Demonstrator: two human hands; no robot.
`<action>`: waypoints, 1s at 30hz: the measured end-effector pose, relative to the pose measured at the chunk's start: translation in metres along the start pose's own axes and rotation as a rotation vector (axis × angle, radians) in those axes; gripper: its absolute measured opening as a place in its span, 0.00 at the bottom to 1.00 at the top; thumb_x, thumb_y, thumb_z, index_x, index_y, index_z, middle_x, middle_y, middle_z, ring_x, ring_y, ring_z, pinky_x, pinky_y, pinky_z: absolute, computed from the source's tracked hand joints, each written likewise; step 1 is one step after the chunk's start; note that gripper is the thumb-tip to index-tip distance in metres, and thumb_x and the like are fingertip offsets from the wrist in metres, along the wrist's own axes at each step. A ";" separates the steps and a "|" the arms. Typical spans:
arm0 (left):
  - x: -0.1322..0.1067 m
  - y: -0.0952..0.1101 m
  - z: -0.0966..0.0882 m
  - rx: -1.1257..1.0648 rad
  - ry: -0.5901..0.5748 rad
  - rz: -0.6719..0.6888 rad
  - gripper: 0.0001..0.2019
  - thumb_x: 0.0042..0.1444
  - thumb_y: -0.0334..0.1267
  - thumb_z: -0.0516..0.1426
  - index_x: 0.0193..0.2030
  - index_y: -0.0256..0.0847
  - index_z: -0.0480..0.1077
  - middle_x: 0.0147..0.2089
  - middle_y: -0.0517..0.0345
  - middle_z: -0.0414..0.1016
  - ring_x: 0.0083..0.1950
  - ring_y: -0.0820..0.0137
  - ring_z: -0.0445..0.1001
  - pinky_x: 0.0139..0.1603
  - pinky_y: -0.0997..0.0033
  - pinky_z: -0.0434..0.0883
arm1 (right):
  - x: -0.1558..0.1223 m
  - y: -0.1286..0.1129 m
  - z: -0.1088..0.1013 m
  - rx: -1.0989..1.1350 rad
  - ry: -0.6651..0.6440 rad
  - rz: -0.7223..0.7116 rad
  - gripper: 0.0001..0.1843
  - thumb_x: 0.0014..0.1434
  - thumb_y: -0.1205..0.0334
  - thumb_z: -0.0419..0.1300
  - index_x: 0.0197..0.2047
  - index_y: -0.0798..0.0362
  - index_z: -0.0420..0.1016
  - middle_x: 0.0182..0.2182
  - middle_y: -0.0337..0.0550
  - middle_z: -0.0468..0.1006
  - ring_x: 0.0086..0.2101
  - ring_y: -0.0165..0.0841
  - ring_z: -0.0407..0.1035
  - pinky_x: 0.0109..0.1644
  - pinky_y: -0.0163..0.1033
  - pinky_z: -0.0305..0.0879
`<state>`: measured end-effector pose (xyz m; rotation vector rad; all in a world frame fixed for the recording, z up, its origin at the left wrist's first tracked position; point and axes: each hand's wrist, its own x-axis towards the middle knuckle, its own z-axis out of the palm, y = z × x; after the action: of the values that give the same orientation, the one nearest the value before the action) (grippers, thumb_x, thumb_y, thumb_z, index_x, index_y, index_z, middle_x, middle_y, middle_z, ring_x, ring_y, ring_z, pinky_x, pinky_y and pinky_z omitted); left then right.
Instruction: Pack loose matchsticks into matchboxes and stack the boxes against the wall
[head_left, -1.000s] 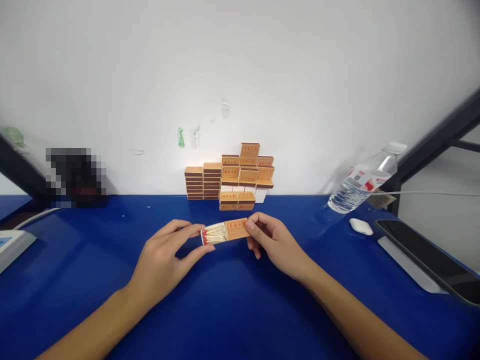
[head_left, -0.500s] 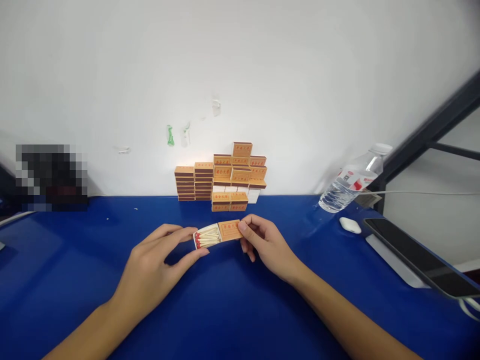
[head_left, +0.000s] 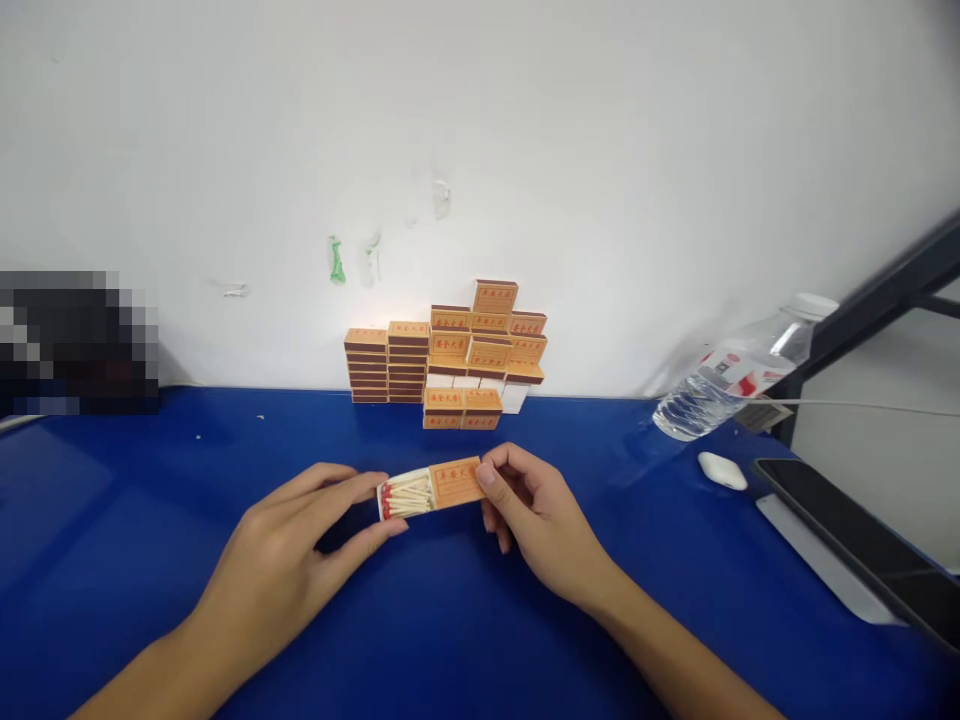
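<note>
I hold an orange matchbox (head_left: 456, 482) just above the blue table (head_left: 112, 540), with its white tray (head_left: 405, 494) slid halfway out to the left. Red-tipped matches lie in the tray. My left hand (head_left: 289, 545) pinches the tray's left end between thumb and fingers. My right hand (head_left: 536, 515) grips the sleeve's right end, thumb on top and fingers curled beneath.
A pile of matchboxes (head_left: 450, 355) stands against the white wall. A water bottle (head_left: 731, 385) lies at the right, with a small white case (head_left: 721, 470) and a dark phone (head_left: 862, 545) on a grey stand near it. A blurred dark object (head_left: 75, 340) sits at far left.
The view has shifted slightly. The hands and matchbox keep the same grip, and the tray looks about equally far out.
</note>
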<state>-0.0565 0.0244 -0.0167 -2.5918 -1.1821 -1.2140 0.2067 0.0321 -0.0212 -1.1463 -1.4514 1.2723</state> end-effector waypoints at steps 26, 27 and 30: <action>0.012 -0.009 -0.006 -0.100 -0.081 -0.093 0.19 0.64 0.50 0.65 0.57 0.45 0.77 0.47 0.55 0.82 0.46 0.65 0.81 0.46 0.65 0.77 | 0.009 -0.009 0.002 0.031 -0.077 -0.181 0.27 0.61 0.35 0.63 0.37 0.53 0.71 0.29 0.38 0.76 0.21 0.26 0.69 0.18 0.31 0.68; 0.013 -0.008 -0.006 -0.117 -0.075 -0.105 0.18 0.63 0.50 0.66 0.56 0.46 0.78 0.47 0.56 0.83 0.44 0.65 0.81 0.45 0.66 0.77 | 0.010 -0.010 0.002 0.038 -0.086 -0.175 0.27 0.61 0.35 0.64 0.37 0.53 0.71 0.29 0.39 0.76 0.21 0.26 0.69 0.18 0.31 0.68; 0.013 -0.005 -0.006 -0.154 -0.041 -0.140 0.18 0.60 0.49 0.68 0.54 0.47 0.79 0.44 0.58 0.83 0.41 0.66 0.80 0.43 0.67 0.76 | 0.009 -0.011 0.002 0.052 -0.115 -0.173 0.25 0.63 0.37 0.63 0.39 0.53 0.70 0.30 0.39 0.77 0.21 0.26 0.70 0.18 0.30 0.68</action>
<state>-0.0586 0.0343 -0.0047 -2.6944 -1.3496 -1.3340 0.2017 0.0400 -0.0098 -0.9053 -1.5569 1.2636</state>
